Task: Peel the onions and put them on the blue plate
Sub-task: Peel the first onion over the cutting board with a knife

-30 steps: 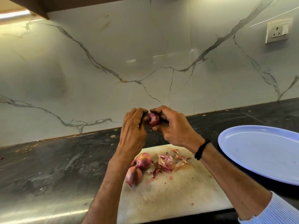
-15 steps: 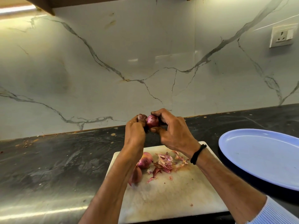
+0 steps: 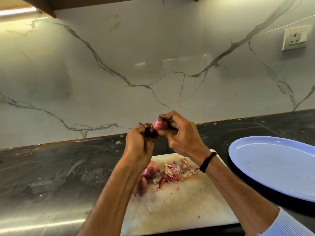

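Observation:
A small red onion [image 3: 159,124] is held in the air above the white cutting board [image 3: 179,206]. My right hand [image 3: 182,137] grips it between fingers and thumb. My left hand [image 3: 139,147] is curled beside it and pinches at its left end, where dark skin shows. Two more unpeeled onions lie on the board behind my left wrist, one rounder [image 3: 150,170] and one nearer the front [image 3: 141,184]. A heap of loose purple peel [image 3: 172,172] lies next to them. The blue plate [image 3: 276,166] sits to the right of the board with nothing on it.
The board lies on a dark stone counter [image 3: 51,174] with crumbs along its back edge. A marble backsplash [image 3: 136,65] rises behind, with a wall socket [image 3: 295,39] at upper right. A black band is on my right wrist.
Both hands have stayed together on the onion. My left hand has slid down and left of it, so more of the onion's pink side shows now.

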Demonstrator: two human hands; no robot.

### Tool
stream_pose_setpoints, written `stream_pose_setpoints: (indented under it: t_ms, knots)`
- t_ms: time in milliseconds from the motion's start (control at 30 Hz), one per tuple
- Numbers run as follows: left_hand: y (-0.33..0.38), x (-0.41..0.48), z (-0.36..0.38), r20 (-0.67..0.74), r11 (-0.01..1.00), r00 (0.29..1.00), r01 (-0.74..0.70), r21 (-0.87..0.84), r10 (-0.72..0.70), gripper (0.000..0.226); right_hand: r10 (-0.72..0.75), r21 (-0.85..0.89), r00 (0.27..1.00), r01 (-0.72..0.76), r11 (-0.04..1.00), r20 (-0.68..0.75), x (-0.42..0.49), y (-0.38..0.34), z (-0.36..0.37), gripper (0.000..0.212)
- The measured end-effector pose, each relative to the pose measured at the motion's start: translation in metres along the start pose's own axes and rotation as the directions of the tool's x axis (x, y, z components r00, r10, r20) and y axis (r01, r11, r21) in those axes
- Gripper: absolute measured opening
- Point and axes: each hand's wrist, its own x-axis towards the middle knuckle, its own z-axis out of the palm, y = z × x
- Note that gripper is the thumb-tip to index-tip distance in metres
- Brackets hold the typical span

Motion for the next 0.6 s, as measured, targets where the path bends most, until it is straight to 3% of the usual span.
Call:
stream_pose_setpoints:
  t_ms: [133,367,500,600]
  knots:
    - [0.000,0.000,0.001,0.063,0.991,0.997,-0.056,0.118,0.049,0.026,0.034,0.031,0.998,-0.032,0.999,-0.051,0.004,0.003,-0.005,0.043]
    - [-0.001,0.003,-0.003,0.147,0.896,0.944,-0.326,0.302,0.294,0.017,-0.015,-0.151,0.991,-0.006,0.989,-0.135,0.004,0.007,-0.001,0.060]
    - [-0.001,-0.002,-0.002,0.227,0.890,0.928,-0.355,0.287,0.297,0.016,-0.058,-0.262,0.984,0.012,0.965,-0.169,0.004,0.012,-0.001,0.066]
    - [0.000,-0.004,-0.001,0.270,0.885,0.918,-0.365,0.290,0.290,0.024,-0.059,-0.280,0.983,0.009,0.960,-0.172,0.003,0.012,-0.002,0.058]
